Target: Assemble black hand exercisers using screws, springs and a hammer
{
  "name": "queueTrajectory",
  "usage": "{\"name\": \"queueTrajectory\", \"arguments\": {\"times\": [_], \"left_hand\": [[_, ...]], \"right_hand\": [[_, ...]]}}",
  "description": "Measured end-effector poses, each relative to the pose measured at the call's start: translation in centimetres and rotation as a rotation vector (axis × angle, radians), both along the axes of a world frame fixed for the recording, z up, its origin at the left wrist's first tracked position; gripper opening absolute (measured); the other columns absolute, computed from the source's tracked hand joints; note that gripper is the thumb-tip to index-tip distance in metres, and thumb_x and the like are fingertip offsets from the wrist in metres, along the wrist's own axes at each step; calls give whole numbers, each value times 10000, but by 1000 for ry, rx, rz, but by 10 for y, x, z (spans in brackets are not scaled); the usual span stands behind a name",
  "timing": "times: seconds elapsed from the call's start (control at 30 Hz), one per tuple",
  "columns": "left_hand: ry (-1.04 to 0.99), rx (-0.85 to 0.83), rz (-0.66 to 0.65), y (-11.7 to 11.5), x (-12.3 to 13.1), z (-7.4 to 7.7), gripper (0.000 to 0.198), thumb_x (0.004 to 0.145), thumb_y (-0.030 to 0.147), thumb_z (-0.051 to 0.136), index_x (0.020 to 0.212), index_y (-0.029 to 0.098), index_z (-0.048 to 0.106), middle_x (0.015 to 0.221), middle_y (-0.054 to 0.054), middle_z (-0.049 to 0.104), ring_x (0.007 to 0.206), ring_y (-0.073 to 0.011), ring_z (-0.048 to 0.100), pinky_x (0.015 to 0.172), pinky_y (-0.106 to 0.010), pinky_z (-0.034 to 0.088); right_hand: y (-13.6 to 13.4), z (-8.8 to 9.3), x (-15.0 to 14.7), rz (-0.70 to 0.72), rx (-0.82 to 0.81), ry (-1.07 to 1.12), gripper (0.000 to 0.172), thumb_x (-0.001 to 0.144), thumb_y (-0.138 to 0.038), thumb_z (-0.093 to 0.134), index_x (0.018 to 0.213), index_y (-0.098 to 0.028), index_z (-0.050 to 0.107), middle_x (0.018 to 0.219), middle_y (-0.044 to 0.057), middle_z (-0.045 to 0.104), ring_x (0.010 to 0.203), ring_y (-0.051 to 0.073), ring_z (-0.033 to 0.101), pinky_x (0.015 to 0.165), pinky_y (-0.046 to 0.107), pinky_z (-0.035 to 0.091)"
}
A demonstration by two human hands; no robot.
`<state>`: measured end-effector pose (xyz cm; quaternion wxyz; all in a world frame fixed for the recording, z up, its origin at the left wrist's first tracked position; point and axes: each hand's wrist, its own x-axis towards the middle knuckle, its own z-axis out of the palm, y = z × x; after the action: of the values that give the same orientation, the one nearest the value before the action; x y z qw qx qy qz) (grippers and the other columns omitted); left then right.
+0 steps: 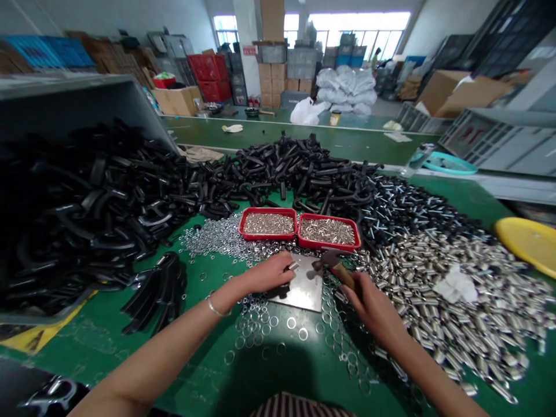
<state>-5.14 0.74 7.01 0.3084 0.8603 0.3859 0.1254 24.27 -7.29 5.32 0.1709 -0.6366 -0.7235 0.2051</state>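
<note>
My right hand (369, 298) is wrapped round the wooden handle of a claw hammer (343, 275). The hammer's head is over the right edge of a flat metal plate (306, 292). Above the plate's left part, my left hand (271, 272) has its fingers closed on a small shiny metal sleeve (293, 266). A dark piece shows under that hand, too hidden to make out. Two red trays (268, 236) of tiny metal pins stand just beyond the plate. Loose metal rings (291, 322) lie around it on the green table.
Black plastic handles (286, 168) are heaped at the back and spill from a grey crate (152, 116) on the left. Metal sleeves (425, 289) and bolts (408, 202) pile up on the right, near a yellow lid (527, 243). Small nuts (217, 234) are scattered left of the trays.
</note>
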Motion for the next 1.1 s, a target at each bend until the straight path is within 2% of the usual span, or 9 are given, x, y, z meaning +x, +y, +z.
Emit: {"name": "queueTrajectory", "arguments": {"times": [0.17, 0.27, 0.43, 0.53, 0.63, 0.77, 0.9, 1.0, 1.1], "left_hand": [[283, 204, -127, 7, 43, -21, 203, 866, 315, 534, 886, 138, 630, 1012, -120, 578, 963, -258, 542, 917, -402, 422], [246, 250, -70, 20, 49, -13, 299, 889, 438, 559, 978, 165, 642, 1023, -97, 588, 984, -258, 543, 906, -399, 422], [300, 386, 143, 75, 71, 14, 209, 939, 236, 483, 970, 165, 678, 1069, -114, 638, 1061, -245, 548, 946, -389, 388], [434, 341, 176, 107, 90, 16, 131, 834, 145, 585, 863, 133, 712, 997, -150, 689, 1057, -279, 578, 946, -413, 382], [430, 297, 186, 121, 97, 10, 79, 754, 100, 638, 769, 114, 714, 886, -158, 713, 1002, -293, 619, 926, -411, 392], [327, 236, 225, 122, 94, 6, 85, 795, 156, 615, 770, 140, 694, 863, -107, 722, 907, -246, 651, 822, -340, 442], [149, 199, 329, 114, 89, 11, 221, 951, 232, 445, 970, 118, 633, 938, -95, 707, 781, -163, 654, 707, -270, 465], [-166, 130, 414, 95, 77, 12, 252, 995, 263, 374, 1066, 115, 565, 908, -63, 692, 649, -115, 618, 661, -250, 471], [-321, 101, 436, 63, 52, 10, 172, 933, 288, 513, 944, 148, 614, 842, -40, 678, 733, -143, 622, 722, -276, 474]], "right_hand": [[-53, -5, 48, -117, -187, 164, 345, 936, -522, 478, 1114, -228, 512, 1010, 95, 709, 813, 249, 684, 711, 354, 505], [-76, -15, 53, -169, -236, 231, 346, 903, -534, 524, 1077, -238, 560, 980, 79, 718, 799, 248, 683, 731, 365, 512], [-59, -10, 29, -389, -203, 647, 378, 851, -541, 613, 1059, -240, 518, 788, 8, 678, 557, 178, 610, 499, 288, 470], [-44, 2, 12, -346, -243, 968, 381, 860, -522, 633, 1062, -244, 467, 736, -27, 642, 433, 122, 527, 403, 241, 408], [-47, 5, 3, -299, -276, 1108, 389, 847, -482, 682, 1068, -242, 471, 818, 0, 666, 458, 111, 554, 409, 237, 440], [-60, -8, 0, -338, -308, 1159, 402, 831, -481, 708, 1068, -243, 488, 844, 14, 673, 463, 109, 557, 389, 234, 450], [-57, -8, -4, -341, -293, 1158, 366, 832, -463, 713, 1031, -239, 504, 843, 13, 670, 465, 100, 561, 392, 222, 452], [-51, 3, -5, -315, -252, 1197, 312, 879, -415, 673, 1085, -259, 498, 869, 2, 665, 462, 90, 570, 402, 213, 457], [-49, 10, -4, -280, -349, 1256, 291, 923, -430, 604, 1146, -292, 477, 846, -17, 657, 394, 75, 510, 336, 195, 405]]}}
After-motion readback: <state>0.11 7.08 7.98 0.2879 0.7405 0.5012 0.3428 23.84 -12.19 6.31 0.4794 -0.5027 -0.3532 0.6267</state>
